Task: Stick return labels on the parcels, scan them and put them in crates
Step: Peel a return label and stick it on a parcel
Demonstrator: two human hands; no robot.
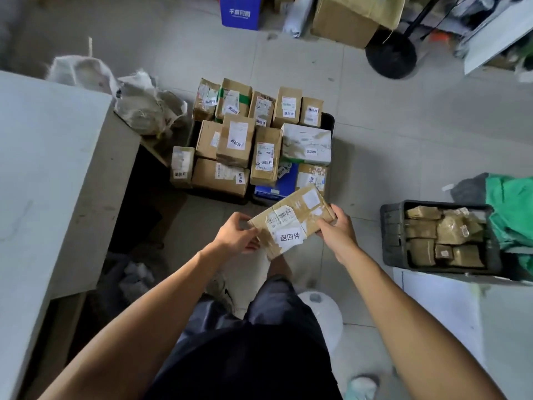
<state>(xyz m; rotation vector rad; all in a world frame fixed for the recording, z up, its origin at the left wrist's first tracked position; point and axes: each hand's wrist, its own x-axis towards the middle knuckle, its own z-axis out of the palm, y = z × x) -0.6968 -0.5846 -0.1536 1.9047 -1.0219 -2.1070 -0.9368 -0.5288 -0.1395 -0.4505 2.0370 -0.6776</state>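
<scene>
Head view: both hands hold one taped cardboard parcel [291,223] in the air just in front of the black crate [327,122] packed with labelled parcels. Left hand [238,233] pinches its near-left end; right hand [336,229] grips the right end. White return label [290,236] on top face.

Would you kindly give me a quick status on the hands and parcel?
Both hands, left and right, grip the labelled parcel. Held above the full crate. Nothing in the way.
</scene>
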